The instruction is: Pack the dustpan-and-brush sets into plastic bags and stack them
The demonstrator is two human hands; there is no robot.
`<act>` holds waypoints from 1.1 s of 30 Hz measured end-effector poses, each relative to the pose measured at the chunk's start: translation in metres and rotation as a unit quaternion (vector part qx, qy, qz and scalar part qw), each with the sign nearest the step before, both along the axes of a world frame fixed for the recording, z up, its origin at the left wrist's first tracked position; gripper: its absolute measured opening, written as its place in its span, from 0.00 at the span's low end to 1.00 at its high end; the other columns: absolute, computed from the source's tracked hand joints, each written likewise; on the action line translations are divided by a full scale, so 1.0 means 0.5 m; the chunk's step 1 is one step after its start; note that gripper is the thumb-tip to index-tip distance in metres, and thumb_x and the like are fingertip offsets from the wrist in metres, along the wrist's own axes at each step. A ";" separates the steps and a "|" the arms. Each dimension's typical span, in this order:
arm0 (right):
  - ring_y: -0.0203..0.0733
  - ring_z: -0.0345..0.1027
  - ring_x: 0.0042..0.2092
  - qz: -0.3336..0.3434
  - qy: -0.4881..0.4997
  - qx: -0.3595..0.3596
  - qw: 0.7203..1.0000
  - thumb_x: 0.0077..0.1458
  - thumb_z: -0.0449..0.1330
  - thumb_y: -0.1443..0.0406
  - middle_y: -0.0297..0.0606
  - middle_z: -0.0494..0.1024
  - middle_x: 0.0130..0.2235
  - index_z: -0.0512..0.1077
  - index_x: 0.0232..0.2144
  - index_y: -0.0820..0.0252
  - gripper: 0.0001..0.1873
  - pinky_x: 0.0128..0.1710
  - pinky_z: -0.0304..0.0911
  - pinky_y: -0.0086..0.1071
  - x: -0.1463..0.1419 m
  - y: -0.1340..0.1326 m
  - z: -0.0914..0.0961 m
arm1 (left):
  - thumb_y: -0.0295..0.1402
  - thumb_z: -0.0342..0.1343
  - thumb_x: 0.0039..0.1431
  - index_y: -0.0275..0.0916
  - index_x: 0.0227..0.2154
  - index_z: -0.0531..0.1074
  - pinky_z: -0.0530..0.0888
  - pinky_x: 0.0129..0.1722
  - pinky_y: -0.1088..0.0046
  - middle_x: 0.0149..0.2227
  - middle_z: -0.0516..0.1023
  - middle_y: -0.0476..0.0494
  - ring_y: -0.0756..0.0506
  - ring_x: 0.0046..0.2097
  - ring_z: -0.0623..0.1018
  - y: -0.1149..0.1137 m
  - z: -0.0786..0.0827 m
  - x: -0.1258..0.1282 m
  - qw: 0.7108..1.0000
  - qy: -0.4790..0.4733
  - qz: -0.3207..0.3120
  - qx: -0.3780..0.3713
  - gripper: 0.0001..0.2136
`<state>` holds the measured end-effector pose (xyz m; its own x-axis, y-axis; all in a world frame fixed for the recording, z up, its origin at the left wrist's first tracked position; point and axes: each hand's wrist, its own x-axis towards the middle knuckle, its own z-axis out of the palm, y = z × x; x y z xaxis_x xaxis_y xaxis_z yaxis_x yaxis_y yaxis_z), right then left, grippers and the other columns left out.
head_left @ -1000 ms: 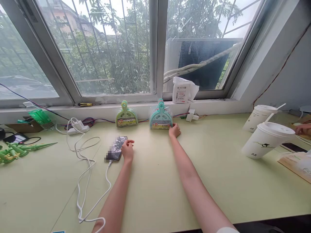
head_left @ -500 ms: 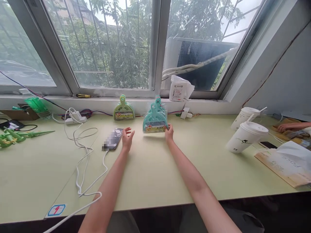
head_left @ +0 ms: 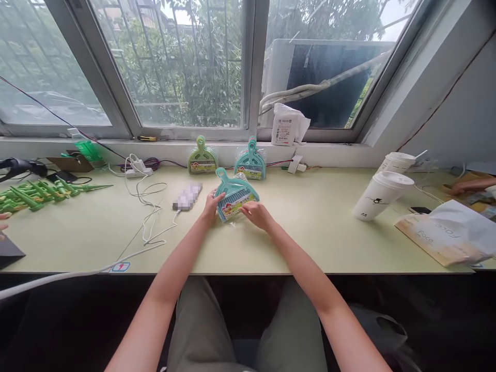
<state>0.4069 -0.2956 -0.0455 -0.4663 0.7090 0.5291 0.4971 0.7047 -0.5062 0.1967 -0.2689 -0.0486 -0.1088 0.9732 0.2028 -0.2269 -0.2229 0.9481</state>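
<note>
A teal toy dustpan and brush set point(head_left: 237, 195) in clear plastic wrap is held tilted above the table, its handle up and to the left. My left hand point(head_left: 212, 204) grips its left edge with the thumb over the front. At the lower right, my right hand point(head_left: 256, 213) has its fingers closed on the wrapping by the printed label. Behind it, against the wall, lean a stack of teal dustpan sets point(head_left: 251, 164) and a stack of green dustpan sets point(head_left: 202, 159). Left of my left hand lies a phone point(head_left: 188, 196) on a white cable.
Two white lidded cups point(head_left: 382, 196) and a tissue pack point(head_left: 442, 232) are at the right. A power strip point(head_left: 138, 170), loose cables and green pointed plastic pieces point(head_left: 34, 195) are at the left. Other people's hands point(head_left: 475, 185) show at both edges.
The teal dustpan set has come away from its stack toward me and tilted. My left hand, empty before, now grips its left side. The view has shifted, showing the table's front edge higher.
</note>
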 end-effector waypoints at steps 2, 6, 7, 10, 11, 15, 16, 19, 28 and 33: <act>0.40 0.69 0.31 0.006 0.030 -0.064 0.997 0.60 0.51 0.52 0.38 0.74 0.25 0.71 0.20 0.57 0.23 0.38 0.64 0.35 -0.011 0.007 -0.011 | 0.39 0.64 0.44 0.36 0.42 0.70 0.74 0.42 0.65 0.37 0.77 0.43 0.44 0.37 0.78 0.004 0.002 -0.004 1.000 -0.022 0.009 -0.004 0.22; 0.39 0.70 0.26 -0.024 0.215 -0.255 0.942 0.56 0.52 0.46 0.38 0.76 0.25 0.73 0.23 0.59 0.25 0.30 0.68 0.34 -0.020 0.040 -0.037 | 0.40 0.62 0.47 0.36 0.44 0.70 0.75 0.42 0.64 0.39 0.78 0.42 0.44 0.39 0.78 0.012 0.006 -0.014 0.999 -0.048 -0.011 -0.011 0.21; 0.40 0.72 0.27 -0.033 0.263 -0.303 0.915 0.54 0.56 0.48 0.38 0.77 0.26 0.73 0.24 0.59 0.22 0.31 0.69 0.35 -0.019 0.048 -0.042 | 0.42 0.60 0.49 0.37 0.44 0.70 0.75 0.41 0.64 0.39 0.78 0.42 0.44 0.38 0.78 0.014 0.007 -0.017 0.998 -0.049 -0.024 -0.021 0.21; 0.41 0.75 0.33 -0.073 0.384 -0.383 0.837 0.48 0.66 0.58 0.39 0.79 0.32 0.69 0.30 0.59 0.12 0.36 0.73 0.36 -0.010 0.065 -0.045 | 0.44 0.59 0.50 0.37 0.43 0.72 0.76 0.40 0.64 0.39 0.79 0.41 0.44 0.37 0.79 0.017 0.006 -0.029 0.995 -0.033 -0.072 -0.059 0.20; 0.41 0.76 0.35 -0.086 0.412 -0.390 0.819 0.47 0.67 0.62 0.40 0.79 0.35 0.68 0.32 0.58 0.13 0.37 0.74 0.36 -0.005 0.067 -0.044 | 0.44 0.61 0.49 0.37 0.42 0.73 0.76 0.40 0.63 0.40 0.79 0.40 0.44 0.37 0.79 0.018 0.006 -0.032 0.993 -0.019 -0.093 -0.069 0.20; 0.41 0.76 0.40 -0.091 0.424 -0.401 0.807 0.46 0.67 0.69 0.40 0.79 0.40 0.65 0.38 0.58 0.18 0.41 0.74 0.37 0.019 0.063 -0.026 | 0.43 0.67 0.43 0.35 0.44 0.75 0.75 0.45 0.62 0.42 0.80 0.37 0.43 0.39 0.80 0.021 -0.001 -0.037 0.984 0.049 -0.148 -0.088 0.26; 0.41 0.76 0.40 -0.084 0.414 -0.406 0.810 0.45 0.67 0.70 0.40 0.79 0.40 0.65 0.39 0.58 0.19 0.42 0.74 0.38 0.024 0.061 -0.021 | 0.44 0.67 0.42 0.35 0.45 0.75 0.75 0.45 0.63 0.41 0.80 0.37 0.43 0.38 0.80 0.023 -0.004 -0.036 0.985 0.061 -0.138 -0.089 0.26; 0.42 0.76 0.38 -0.061 0.396 -0.420 0.815 0.44 0.68 0.71 0.39 0.80 0.37 0.67 0.40 0.58 0.20 0.42 0.74 0.40 0.037 0.057 -0.004 | 0.42 0.68 0.42 0.33 0.41 0.76 0.76 0.42 0.64 0.40 0.80 0.35 0.44 0.35 0.80 0.033 -0.011 -0.038 0.992 0.057 -0.067 -0.090 0.24; 0.40 0.77 0.37 -0.133 0.504 -0.409 0.749 0.44 0.66 0.75 0.39 0.81 0.37 0.70 0.34 0.61 0.15 0.42 0.75 0.36 0.099 0.084 0.006 | 0.24 0.45 0.58 0.34 0.49 0.70 0.75 0.45 0.64 0.42 0.78 0.36 0.44 0.45 0.78 0.047 0.015 -0.178 0.871 0.147 0.457 -0.101 0.17; 0.39 0.77 0.39 -0.144 0.536 -0.404 0.727 0.45 0.66 0.75 0.39 0.80 0.39 0.70 0.34 0.61 0.13 0.41 0.75 0.33 0.105 0.092 -0.003 | 0.17 0.47 0.51 0.34 0.57 0.62 0.61 0.59 0.52 0.62 0.58 0.29 0.36 0.64 0.59 0.018 0.024 -0.145 0.770 0.356 0.529 -0.036 0.28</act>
